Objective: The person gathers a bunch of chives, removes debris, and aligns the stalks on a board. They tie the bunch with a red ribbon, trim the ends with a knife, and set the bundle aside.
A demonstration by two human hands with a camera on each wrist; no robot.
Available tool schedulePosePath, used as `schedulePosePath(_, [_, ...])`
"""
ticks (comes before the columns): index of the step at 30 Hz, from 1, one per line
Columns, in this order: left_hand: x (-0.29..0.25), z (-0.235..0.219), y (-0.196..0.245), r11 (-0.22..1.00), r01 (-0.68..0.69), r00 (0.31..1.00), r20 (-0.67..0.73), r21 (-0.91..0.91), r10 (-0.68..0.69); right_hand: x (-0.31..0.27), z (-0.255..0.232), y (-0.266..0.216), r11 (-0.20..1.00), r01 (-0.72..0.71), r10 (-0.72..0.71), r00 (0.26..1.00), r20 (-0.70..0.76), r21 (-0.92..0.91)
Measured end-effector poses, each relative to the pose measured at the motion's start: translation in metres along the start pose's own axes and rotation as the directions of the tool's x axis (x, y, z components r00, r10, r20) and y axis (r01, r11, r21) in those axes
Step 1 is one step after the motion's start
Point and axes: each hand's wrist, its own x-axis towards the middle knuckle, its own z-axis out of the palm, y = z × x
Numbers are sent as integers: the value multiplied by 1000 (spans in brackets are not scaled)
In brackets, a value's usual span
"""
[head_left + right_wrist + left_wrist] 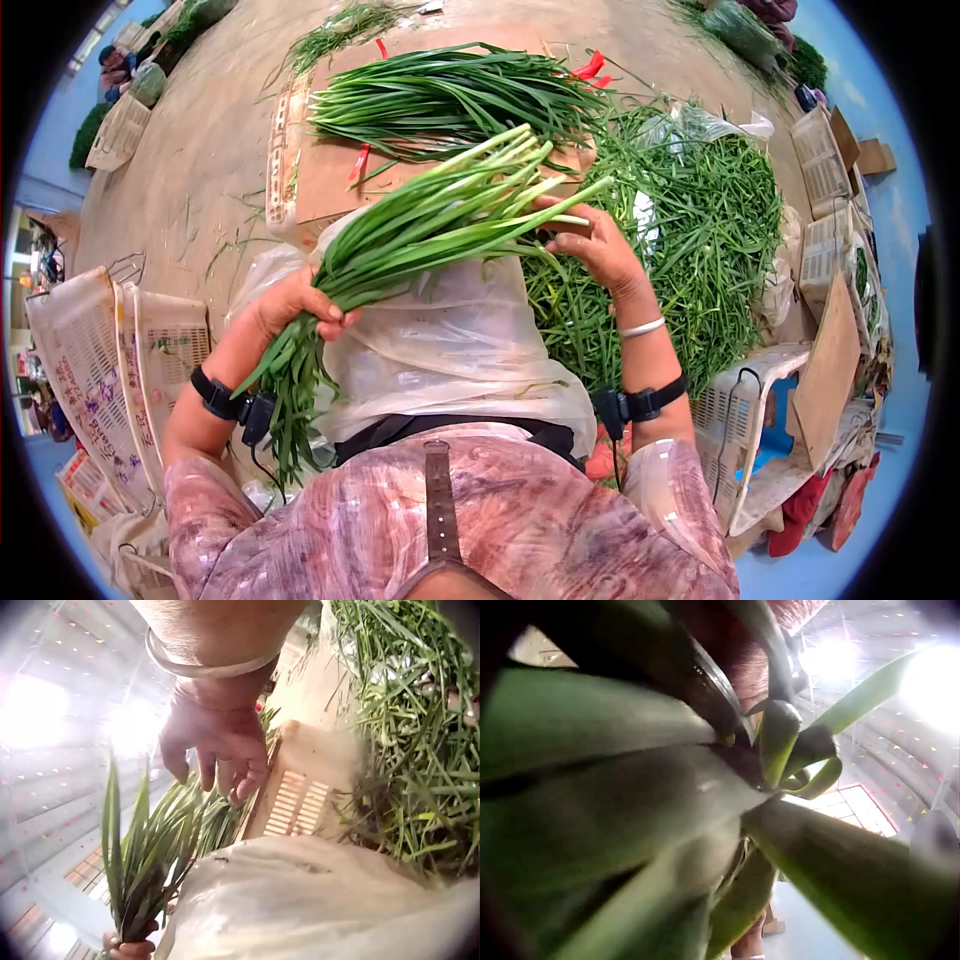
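Observation:
My left hand [300, 302] grips a bunch of garlic chives [430, 225] around its leafy part. Pale stem ends point up and to the right, while the leaf tips hang below the fist. At the stem ends is my right hand [600, 250], its fingers loosely bent and spread beside the stalks. The right wrist view shows this hand [217, 742] with nothing clasped in it. Broad green leaves [615, 802] fill much of the left wrist view and hide most of the left hand. Beyond the bunch, a larger pile of chives [450, 95] lies on a cardboard-topped crate [320, 195].
Loose green leaves [690, 240] are heaped to the right. A translucent plastic sheet [440, 340] covers the lap. White plastic crates stand at left [90, 370] and right [735, 420]. Red ties [592, 68] lie on the cardboard. Another person [115, 72] sits far left.

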Motion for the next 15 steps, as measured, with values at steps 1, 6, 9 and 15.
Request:
schedulePosePath(1, [0,-1,-3,1000,3,1000,-5,-1,-3,-2,14,-6,989,49,-55,998,42,139])
schedulePosePath(6, [-4,4,-12,983,106,986,146,-149,-84,2,32,-6,932,-108,73,991,-111,-345])
schedulePosePath(9, [-8,14,-23,968,112,980,189,-225,-69,-13,33,-43,989,-100,78,980,-186,-110])
schedulePosePath(15, [5,7,-61,888,267,891,446,-375,-79,-7,23,-42,984,-143,156,980,-126,101])
